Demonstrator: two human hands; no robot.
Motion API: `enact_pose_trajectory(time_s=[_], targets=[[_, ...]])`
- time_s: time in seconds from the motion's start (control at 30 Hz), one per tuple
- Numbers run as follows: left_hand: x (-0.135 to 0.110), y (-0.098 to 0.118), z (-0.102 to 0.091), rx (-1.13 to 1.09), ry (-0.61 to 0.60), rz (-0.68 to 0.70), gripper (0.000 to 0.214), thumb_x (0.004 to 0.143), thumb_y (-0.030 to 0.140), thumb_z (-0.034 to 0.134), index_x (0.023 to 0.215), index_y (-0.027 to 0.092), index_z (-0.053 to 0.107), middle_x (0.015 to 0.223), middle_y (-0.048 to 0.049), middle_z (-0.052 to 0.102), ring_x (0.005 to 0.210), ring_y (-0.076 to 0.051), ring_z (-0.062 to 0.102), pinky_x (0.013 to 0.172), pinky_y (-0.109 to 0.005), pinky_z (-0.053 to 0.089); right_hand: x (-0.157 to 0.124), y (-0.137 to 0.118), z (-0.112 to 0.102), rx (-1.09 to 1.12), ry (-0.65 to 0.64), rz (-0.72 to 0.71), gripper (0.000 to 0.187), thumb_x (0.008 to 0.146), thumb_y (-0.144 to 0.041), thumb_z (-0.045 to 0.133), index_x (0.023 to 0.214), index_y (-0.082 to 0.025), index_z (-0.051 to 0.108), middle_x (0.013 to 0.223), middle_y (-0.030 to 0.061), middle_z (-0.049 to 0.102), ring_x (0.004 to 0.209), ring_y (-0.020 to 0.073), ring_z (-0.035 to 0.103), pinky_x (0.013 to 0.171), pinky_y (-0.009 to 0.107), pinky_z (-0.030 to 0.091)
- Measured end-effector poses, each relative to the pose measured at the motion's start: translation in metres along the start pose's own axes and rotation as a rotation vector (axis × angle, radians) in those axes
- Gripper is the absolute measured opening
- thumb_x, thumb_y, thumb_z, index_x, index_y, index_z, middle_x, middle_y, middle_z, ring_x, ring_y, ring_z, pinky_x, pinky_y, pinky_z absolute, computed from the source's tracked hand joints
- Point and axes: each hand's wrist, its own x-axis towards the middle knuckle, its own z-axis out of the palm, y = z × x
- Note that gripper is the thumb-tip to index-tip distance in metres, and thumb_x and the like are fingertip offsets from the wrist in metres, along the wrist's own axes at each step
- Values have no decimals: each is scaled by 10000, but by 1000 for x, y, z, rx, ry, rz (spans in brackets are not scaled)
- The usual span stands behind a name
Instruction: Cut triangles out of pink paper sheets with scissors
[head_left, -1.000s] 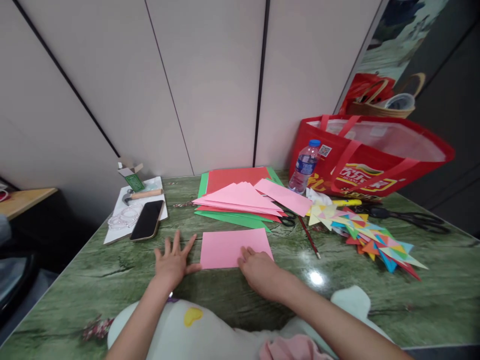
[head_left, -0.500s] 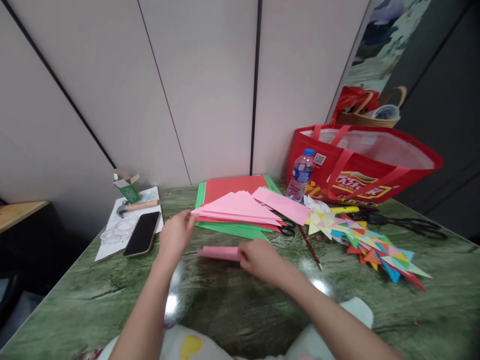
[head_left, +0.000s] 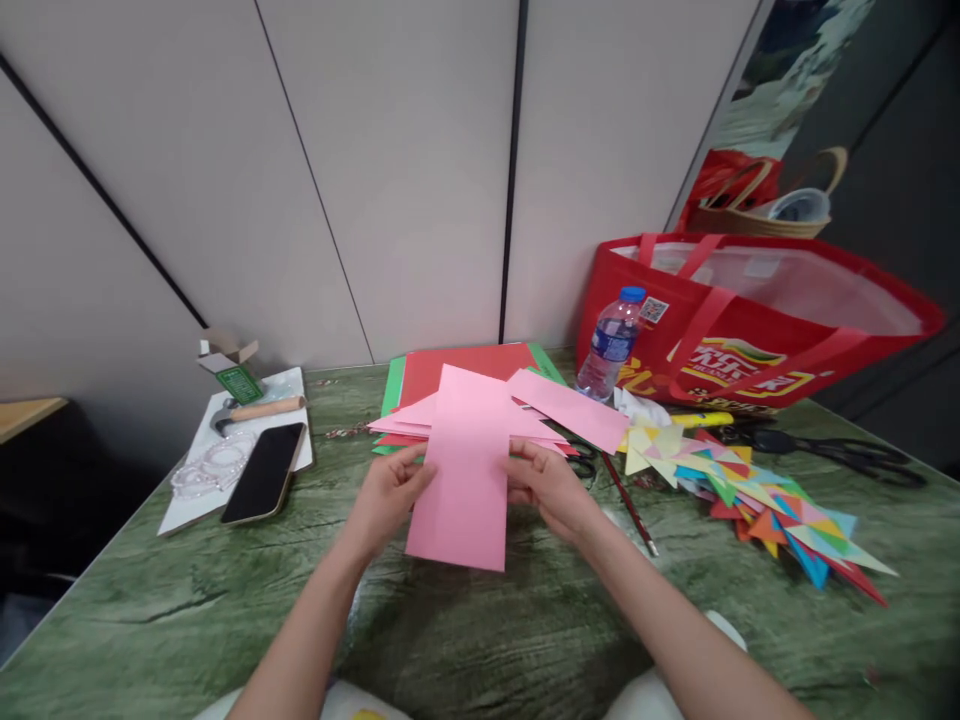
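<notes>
I hold a pink sheet of paper (head_left: pixel 465 470) upright above the green marbled table (head_left: pixel 187 600), long side running away from me. My left hand (head_left: pixel 386 495) grips its left edge and my right hand (head_left: pixel 551 485) grips its right edge, fingers curled round the paper. Just behind it lies a stack of pink, red and green paper sheets (head_left: pixel 465 385), with one loose pink strip (head_left: pixel 570 408) on its right.
A phone (head_left: pixel 264 472), a hammer (head_left: pixel 251 410), a small box (head_left: pixel 229 365) and beads lie on a white sheet at left. A water bottle (head_left: pixel 611 342), a red bag (head_left: pixel 757 320), scissors (head_left: pixel 847 450), a pencil (head_left: pixel 630 492) and several coloured folded paper stars (head_left: pixel 757 490) are at right.
The pink sheet lay flat on the table under my hands. Both hands have since lifted it, turned it lengthwise and now hold it up by its side edges.
</notes>
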Motion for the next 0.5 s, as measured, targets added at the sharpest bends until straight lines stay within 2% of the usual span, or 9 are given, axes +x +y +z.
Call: enact_pose_trajectory(time_s=[0.2, 0.37, 0.5], targets=[[-7, 0, 7, 104, -148, -24, 559, 763, 403, 627, 1246, 130, 560, 561, 24, 604, 474, -95, 473, 491, -203, 370, -3, -1, -4, 127, 82, -38, 416, 600, -391, 787, 926, -174, 647, 731, 15, 735, 600, 154, 652, 562, 255, 505], [-9, 1, 11, 121, -79, 26, 553, 769, 418, 615, 1242, 133, 574, 542, 19, 593, 495, -120, 491, 476, -214, 392, -9, -3, -1, 135, 78, -39, 368, 594, -364, 805, 875, -163, 678, 729, 31, 740, 586, 148, 638, 512, 228, 478], [-8, -1, 10, 151, -58, 66, 520, 786, 398, 602, 1240, 147, 581, 568, 10, 616, 527, -131, 512, 485, -218, 414, -14, -4, 1, 145, 62, -40, 339, 615, -347, 798, 879, -171, 680, 737, 30, 742, 592, 149, 642, 536, 240, 495]])
